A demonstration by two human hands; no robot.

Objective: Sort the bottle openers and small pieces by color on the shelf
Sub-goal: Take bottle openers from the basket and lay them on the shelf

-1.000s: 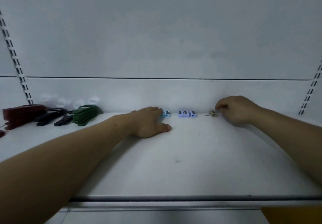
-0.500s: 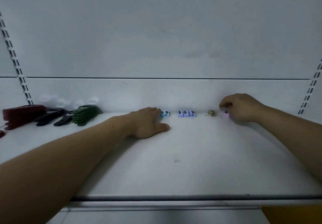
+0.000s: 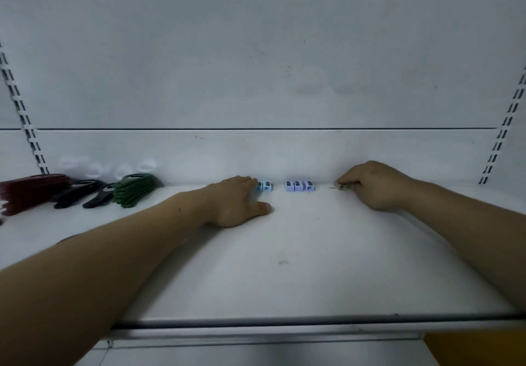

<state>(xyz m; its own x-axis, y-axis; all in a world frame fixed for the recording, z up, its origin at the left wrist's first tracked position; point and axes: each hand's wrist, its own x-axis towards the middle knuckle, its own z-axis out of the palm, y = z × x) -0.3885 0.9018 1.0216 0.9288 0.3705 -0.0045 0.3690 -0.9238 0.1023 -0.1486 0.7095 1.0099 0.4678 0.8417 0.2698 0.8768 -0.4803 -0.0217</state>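
Pinching the beige piece (image 3: 342,187) at the back of the shelf (image 3: 284,251) with my curled right hand (image 3: 370,185), left hand (image 3: 236,202) flat by the blue sharpeners (image 3: 264,186): a slip could flick it among the purple sharpeners (image 3: 300,185).

You have one view only, the wide-angle camera on your head. It faces straight into the flat white shelf board (image 3: 313,266), near its grey front lip (image 3: 256,323), looking forward and slightly down towards the white back panel (image 3: 256,52).
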